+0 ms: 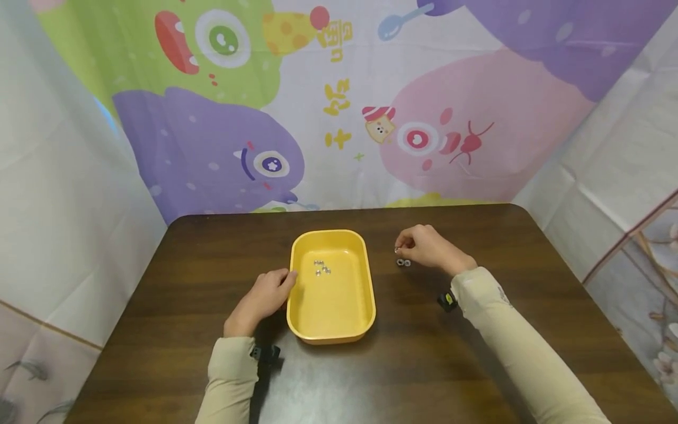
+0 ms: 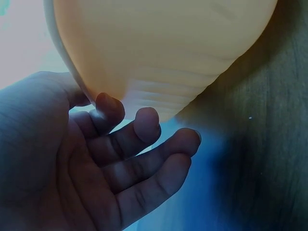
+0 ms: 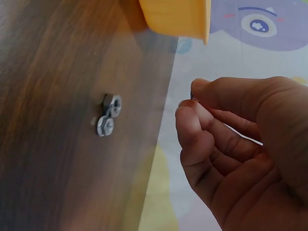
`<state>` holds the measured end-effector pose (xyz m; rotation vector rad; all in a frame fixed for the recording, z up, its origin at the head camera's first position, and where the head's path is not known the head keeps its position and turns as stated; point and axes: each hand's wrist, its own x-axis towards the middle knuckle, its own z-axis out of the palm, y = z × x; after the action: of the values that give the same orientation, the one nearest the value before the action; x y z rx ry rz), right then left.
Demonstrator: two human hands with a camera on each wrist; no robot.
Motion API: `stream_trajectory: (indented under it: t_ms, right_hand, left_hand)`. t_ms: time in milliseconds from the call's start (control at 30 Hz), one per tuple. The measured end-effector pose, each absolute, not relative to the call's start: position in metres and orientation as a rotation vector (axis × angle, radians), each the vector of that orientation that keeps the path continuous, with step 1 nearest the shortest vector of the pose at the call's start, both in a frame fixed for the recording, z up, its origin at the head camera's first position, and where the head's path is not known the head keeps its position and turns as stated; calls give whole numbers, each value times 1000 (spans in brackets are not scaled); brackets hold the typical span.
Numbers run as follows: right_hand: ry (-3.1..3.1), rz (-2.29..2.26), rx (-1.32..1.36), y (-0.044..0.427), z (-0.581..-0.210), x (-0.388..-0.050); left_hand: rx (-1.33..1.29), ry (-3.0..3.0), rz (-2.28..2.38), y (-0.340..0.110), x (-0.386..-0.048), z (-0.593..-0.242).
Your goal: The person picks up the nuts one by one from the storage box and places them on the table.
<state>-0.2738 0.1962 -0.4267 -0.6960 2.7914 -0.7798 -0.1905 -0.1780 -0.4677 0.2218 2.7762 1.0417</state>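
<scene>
A yellow tray (image 1: 331, 338) stands on the table with several small metal nuts (image 1: 318, 272) inside, toward its far end. My left hand (image 1: 266, 292) grips the tray's left rim; in the left wrist view its thumb and fingers (image 2: 147, 126) curl at the tray wall (image 2: 159, 57). To the right of the tray, my right hand (image 1: 428, 247) pinches a small metal nut (image 1: 396, 250) between thumb and fingertips, just above the table. In the right wrist view that nut is mostly hidden by the fingers. Two more nuts (image 3: 105, 126) lie touching each other on the table near the right hand.
The dark brown wooden table (image 1: 424, 365) has rounded far corners. Behind it hangs a cloth (image 1: 339, 176) with colourful cartoon figures, and pale curtains stand at both sides.
</scene>
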Motion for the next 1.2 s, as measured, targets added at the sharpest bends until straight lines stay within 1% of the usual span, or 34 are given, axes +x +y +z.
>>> stream_trajectory:
  t_ms: [600,1200]
  right_hand:
    - [2854,-763,-720,221,-443,-279]
    - [2832,-751,-673,231,-459,-279]
  left_hand:
    - [228,2767,1025,-178,-191,-468]
    - [201,2767,1031,-177,-191,-469]
